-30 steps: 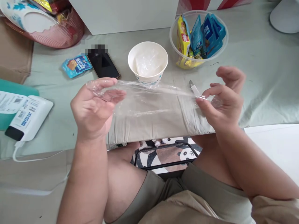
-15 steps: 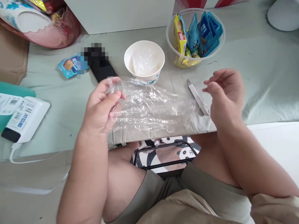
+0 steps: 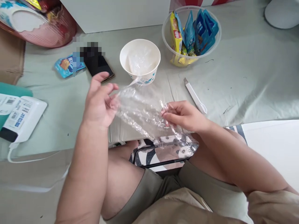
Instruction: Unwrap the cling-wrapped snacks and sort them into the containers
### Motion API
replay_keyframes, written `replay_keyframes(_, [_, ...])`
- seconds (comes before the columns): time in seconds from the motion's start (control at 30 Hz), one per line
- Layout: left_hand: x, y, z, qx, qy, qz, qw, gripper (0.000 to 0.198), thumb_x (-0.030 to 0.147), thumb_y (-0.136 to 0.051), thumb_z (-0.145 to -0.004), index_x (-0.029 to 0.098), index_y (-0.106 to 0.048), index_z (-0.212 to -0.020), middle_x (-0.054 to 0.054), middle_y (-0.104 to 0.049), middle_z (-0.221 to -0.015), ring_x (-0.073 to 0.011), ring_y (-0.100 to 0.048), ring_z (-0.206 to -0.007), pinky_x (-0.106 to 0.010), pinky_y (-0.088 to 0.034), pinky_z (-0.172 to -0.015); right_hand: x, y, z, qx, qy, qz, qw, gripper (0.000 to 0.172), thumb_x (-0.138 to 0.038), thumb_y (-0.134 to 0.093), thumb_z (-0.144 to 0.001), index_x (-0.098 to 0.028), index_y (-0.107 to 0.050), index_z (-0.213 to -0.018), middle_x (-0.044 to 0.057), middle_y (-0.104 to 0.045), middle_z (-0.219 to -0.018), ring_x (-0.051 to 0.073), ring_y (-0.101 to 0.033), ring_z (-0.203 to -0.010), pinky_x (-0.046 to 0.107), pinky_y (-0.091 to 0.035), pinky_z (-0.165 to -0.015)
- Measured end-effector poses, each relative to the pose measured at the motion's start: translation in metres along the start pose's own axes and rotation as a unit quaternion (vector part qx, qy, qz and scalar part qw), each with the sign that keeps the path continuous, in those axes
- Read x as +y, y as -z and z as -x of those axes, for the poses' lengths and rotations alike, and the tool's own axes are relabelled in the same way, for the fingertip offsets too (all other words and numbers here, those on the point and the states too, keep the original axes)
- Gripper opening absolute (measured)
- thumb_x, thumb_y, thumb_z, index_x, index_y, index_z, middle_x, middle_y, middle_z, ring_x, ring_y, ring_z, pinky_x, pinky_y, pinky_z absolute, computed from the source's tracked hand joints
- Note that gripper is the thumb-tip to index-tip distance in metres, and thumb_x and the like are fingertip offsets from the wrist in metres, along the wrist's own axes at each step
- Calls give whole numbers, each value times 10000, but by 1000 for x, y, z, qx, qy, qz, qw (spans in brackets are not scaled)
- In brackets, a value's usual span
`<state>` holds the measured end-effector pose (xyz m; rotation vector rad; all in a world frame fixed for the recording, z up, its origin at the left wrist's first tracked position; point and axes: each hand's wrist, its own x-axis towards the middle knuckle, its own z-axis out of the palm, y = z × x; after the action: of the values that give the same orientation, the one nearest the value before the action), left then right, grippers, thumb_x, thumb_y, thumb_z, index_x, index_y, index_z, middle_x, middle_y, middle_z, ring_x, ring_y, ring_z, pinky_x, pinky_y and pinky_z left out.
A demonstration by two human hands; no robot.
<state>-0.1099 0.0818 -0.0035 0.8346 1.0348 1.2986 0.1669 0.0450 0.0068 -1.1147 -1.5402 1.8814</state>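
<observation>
A clear, crinkled plastic bag (image 3: 142, 112) is stretched between my two hands at the table's front edge. My left hand (image 3: 100, 101) has its fingers curled at the bag's left end, the index finger raised away from it. Pinched in my right hand (image 3: 184, 115) is the bag's right part, and a loose end hangs over the table edge. Just behind the bag stands a white paper bowl (image 3: 125, 59) with crumpled clear plastic (image 3: 141, 60) inside. A white utility knife (image 3: 195, 95) lies beyond my right hand, apart from it, its blade tip showing.
A clear tub (image 3: 164, 40) of blue and yellow snack packets stands at the back right. Left of the bowl lie a phone (image 3: 99, 66) and a blue snack packet (image 3: 66, 65). A white device (image 3: 35, 115) with a cable sits at far left. Below the edge is a panda-print surface (image 3: 161, 155).
My right hand has come down and left from beside the knife and taken hold of the bag. The bag's right end now droops over the table edge.
</observation>
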Motion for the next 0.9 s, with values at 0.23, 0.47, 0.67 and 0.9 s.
replay_keyframes(0.23, [-12,-41,29,-150,195,18,969,746,708,-897,-561,205,-749,-1093,-137,-767,-1196,-301,-757,-1070,-401,-643,-859,9,-1,-4,122,117,-158,973,306,-478,-790,-858,-218,-635,-908,-59,-658,-599,109,-666,-503,208,-521,-474])
replay_keyframes(0.47, [-11,-52,40,-81,52,-88,991,382,298,-868,-756,234,-640,-1055,11,-767,-710,-177,-740,-602,-284,-599,-584,22,0,-4,182,127,-104,970,491,-558,-736,-892,-276,-599,-1269,-49,-715,-674,145,-699,-549,267,-589,-539])
replay_keyframes(0.67, [-8,-52,53,-82,-175,-139,971,811,243,-838,-795,391,-342,-1420,69,-769,-806,-191,-779,-702,-345,-653,-709,12,-3,10,271,202,11,941,702,-586,-747,-868,-391,-438,-1468,-32,-729,-826,164,-720,-650,362,-640,-709])
replay_keyframes(0.9, [-13,-50,63,-136,-267,-329,896,563,103,-783,-778,355,-649,-1263,25,-766,-939,-183,-772,-782,-334,-638,-780,7,-5,20,221,303,178,910,422,-329,-711,-907,-326,-619,-1319,33,-728,-987,200,-722,-854,385,-632,-797])
